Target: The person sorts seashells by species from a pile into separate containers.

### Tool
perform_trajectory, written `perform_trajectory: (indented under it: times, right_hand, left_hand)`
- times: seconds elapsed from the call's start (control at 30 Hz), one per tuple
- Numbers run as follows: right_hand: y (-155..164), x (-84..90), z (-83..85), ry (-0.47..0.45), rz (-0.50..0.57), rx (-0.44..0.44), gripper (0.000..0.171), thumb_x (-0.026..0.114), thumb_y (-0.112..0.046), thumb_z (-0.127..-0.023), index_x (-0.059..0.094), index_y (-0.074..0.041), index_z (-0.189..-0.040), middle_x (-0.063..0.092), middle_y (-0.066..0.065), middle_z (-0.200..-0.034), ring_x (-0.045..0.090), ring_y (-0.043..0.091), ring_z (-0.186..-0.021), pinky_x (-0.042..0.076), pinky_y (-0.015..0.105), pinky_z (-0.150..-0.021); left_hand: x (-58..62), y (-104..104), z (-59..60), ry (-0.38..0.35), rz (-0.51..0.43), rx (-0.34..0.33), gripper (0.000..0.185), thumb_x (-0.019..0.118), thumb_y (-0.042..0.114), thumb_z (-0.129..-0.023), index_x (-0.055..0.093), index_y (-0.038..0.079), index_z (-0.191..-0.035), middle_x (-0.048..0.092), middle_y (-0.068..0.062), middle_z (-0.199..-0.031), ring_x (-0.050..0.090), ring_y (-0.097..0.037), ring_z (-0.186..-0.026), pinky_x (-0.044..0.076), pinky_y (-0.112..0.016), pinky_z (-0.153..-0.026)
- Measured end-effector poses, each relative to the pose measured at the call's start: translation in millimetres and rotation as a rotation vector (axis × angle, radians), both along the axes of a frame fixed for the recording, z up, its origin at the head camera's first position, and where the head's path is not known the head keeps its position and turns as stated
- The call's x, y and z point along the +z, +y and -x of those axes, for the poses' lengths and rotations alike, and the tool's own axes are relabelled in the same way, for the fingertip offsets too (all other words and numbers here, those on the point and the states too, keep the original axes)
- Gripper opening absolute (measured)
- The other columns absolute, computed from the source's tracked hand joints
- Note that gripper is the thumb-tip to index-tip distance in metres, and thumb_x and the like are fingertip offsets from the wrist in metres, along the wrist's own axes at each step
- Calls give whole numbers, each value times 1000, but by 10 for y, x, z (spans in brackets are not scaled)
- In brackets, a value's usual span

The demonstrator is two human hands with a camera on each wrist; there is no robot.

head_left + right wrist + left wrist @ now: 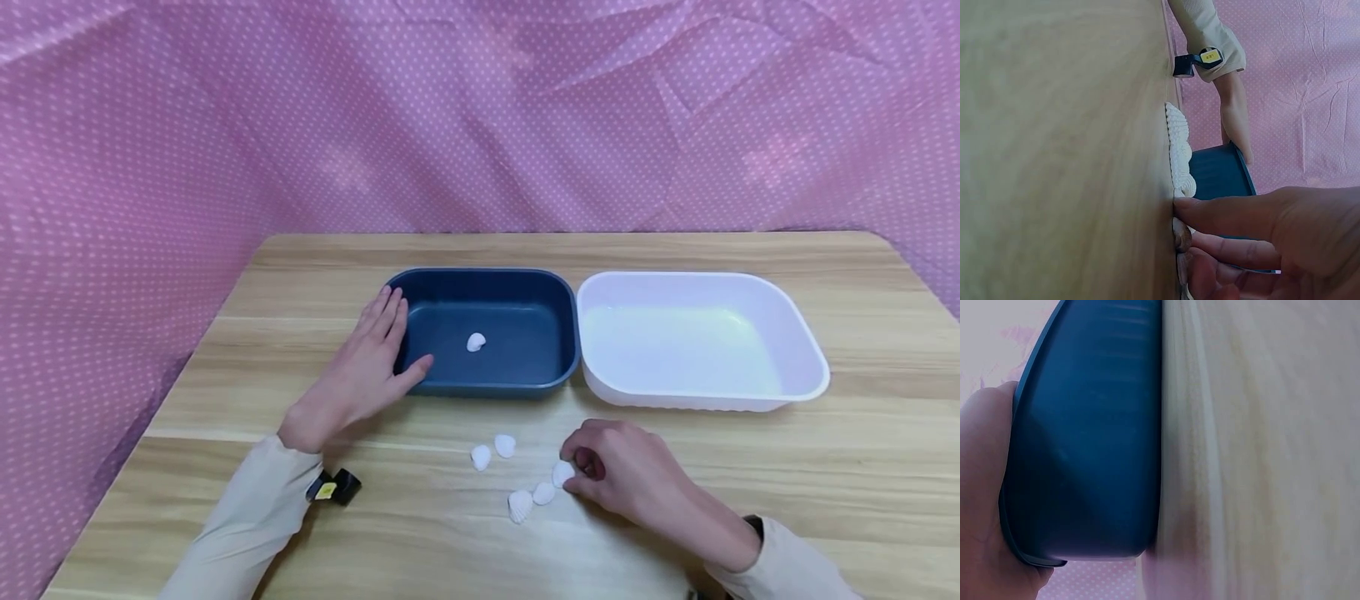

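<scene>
Now right hand [630, 475] fingers pinch small shell [562, 473] on bench [825, 467]: light, brittle, ridged, grip by edges; left hand [367, 367] flat, steadying blue tray [558, 333]

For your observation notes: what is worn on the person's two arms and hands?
Both arms wear long beige sleeves ending at the wrist. The left hand and right hand are bare. A small black device with a yellow label sits at the left wrist.

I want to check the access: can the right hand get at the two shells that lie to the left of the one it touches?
Probably yes. The right hand pinches one shell on the table; the pair of shells lies in the open just beside, nothing between. The left hand rests on the blue tray, out of the path.
</scene>
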State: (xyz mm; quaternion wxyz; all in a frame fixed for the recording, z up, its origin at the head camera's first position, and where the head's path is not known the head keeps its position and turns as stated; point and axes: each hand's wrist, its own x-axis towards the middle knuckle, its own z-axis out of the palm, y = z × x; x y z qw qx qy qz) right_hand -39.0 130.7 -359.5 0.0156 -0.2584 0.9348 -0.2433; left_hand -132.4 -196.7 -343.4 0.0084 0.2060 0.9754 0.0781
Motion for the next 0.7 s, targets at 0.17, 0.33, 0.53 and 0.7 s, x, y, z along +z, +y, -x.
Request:
perform_trajectory:
  times: [0.17,0.33,0.53,0.7]
  right_hand:
    - [1,-6,6,-9,-1,7,22,86,-19,-69,69,-20,-82,49,-17,-70,45,-2,-64,38,18,-54]
    - [6,-17,6,-13,15,24,22,85,-18,-70,68,-19,-82,50,-17,-71,46,-2,-64,40,18,-55]
    - [7,-13,15,-15,21,46,23,85,-16,-69,67,-19,-82,49,-17,-70,46,-2,-64,40,19,-55]
    - [20,-25,16,-27,46,58,22,85,-14,-70,67,-18,-83,50,-16,-71,45,-3,-63,41,18,-56]
  left_hand:
    - [0,-2,-9,-5,1,0,89,33,62,-97,11,-5,-151,0,-17,-161,-9,-27,-147,3,-43,-119]
    - [1,-6,-16,-6,6,-3,89,33,62,-97,11,-5,-151,0,-17,-160,-9,-27,-147,3,-44,-119]
    - [5,-14,-22,-1,2,-4,88,34,60,-97,11,-6,-151,1,-18,-160,-8,-28,-147,2,-44,-119]
    - [8,1,-18,-6,11,-6,89,33,61,-97,11,-6,-151,1,-18,-160,-9,-28,-147,2,-43,-119]
